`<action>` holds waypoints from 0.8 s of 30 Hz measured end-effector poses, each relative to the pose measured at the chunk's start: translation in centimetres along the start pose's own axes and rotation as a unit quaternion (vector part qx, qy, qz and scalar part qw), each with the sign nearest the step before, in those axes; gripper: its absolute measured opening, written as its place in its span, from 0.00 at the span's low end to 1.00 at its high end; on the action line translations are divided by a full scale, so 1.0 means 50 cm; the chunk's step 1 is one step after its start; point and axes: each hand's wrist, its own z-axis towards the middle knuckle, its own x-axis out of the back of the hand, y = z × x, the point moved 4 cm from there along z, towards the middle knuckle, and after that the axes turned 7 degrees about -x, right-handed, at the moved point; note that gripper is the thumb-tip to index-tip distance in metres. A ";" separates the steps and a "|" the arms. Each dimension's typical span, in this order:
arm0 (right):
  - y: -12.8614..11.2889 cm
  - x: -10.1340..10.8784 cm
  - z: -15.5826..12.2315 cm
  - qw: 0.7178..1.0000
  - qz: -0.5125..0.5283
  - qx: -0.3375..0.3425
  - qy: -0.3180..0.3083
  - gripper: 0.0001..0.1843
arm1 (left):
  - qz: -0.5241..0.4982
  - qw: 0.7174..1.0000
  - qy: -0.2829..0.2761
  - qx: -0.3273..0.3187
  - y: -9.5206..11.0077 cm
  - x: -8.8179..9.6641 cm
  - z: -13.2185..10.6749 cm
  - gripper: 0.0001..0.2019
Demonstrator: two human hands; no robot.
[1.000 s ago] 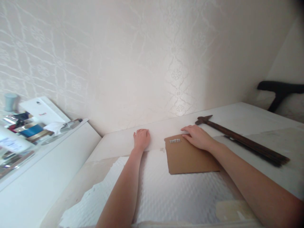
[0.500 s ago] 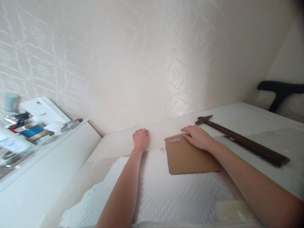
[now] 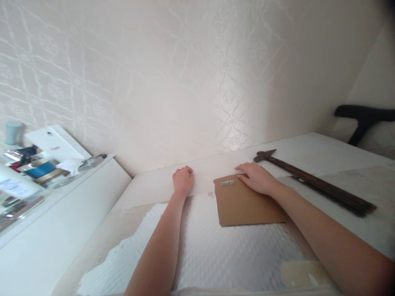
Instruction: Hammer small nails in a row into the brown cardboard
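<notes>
My left hand (image 3: 183,181) rests closed on the white tabletop, its fingers curled inward. Whatever it may hold is hidden. To its right lies a flat square of brown cardboard (image 3: 248,207). Several small silvery pieces (image 3: 227,183) sit in a row near the cardboard's far left corner. My right hand (image 3: 255,177) lies open over the far right part of the cardboard, thumb and fingers apart, just beside the silvery pieces. Beyond my right hand is a hammer (image 3: 317,181) with a dark, rusty head and a long dark handle, lying on its side.
A textured whitish sheet (image 3: 203,250) covers the near part of the table. At left, a white cabinet (image 3: 77,205) holds a white box (image 3: 58,144), a blue roll (image 3: 43,168) and other clutter. Patterned wallpaper (image 3: 173,102) rises behind. A black armrest (image 3: 361,113) stands at right.
The fingers of my left hand have shifted slightly, curling in a little. My right hand, the cardboard and the hammer stay where they were.
</notes>
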 end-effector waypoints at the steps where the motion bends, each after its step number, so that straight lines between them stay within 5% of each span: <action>1: 0.000 0.000 0.000 1.000 0.001 0.000 0.000 0.17 | -0.003 1.000 0.001 0.001 0.000 0.000 0.000 0.11; 10: 0.002 -0.003 0.001 1.000 0.001 -0.005 -0.002 0.17 | 0.026 0.997 -0.031 0.073 -0.008 0.004 -0.003 0.13; 24: 0.000 -0.001 0.000 1.000 0.002 -0.006 -0.001 0.17 | 0.027 0.998 -0.036 0.054 -0.001 0.007 -0.002 0.11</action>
